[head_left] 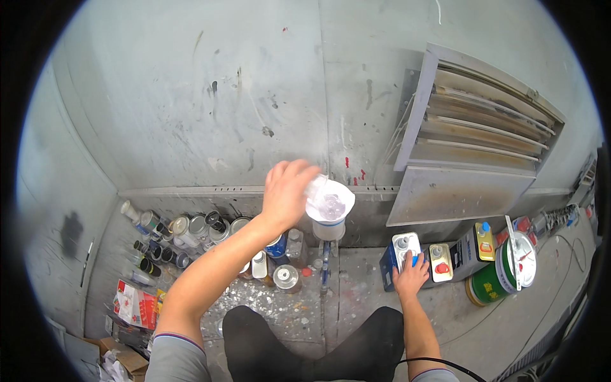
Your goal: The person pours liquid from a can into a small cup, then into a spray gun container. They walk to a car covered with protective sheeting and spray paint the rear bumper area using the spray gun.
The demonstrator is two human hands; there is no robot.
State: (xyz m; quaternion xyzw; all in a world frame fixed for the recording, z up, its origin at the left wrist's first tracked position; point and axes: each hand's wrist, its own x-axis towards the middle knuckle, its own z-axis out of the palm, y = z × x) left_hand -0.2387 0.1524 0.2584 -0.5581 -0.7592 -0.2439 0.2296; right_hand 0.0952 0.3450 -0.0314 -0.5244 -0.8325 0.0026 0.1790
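Observation:
My left hand (287, 191), a little blurred, is closed around a clear plastic cup (316, 186). The cup tilts over a white cone-shaped strainer (345, 195), which sits in the mouth of a whitish pot (330, 230) by the wall. Something translucent shows inside the strainer. Down at the right, my right hand (412, 278) is at the near edge of a blue rectangular can (387, 270) with a pale top. Its fingers pinch a small blue cap (415, 260). A grey spout (402, 242) stands up from that can's top.
Several paint tins (198, 224), jars and bottles crowd the floor at left, beside a red-and-white packet (135, 304). A can with a red cap (440, 262), a dark can with a blue cap (474, 248) and a green bucket (493, 280) stand right. A louvred panel (484, 121) leans on the wall.

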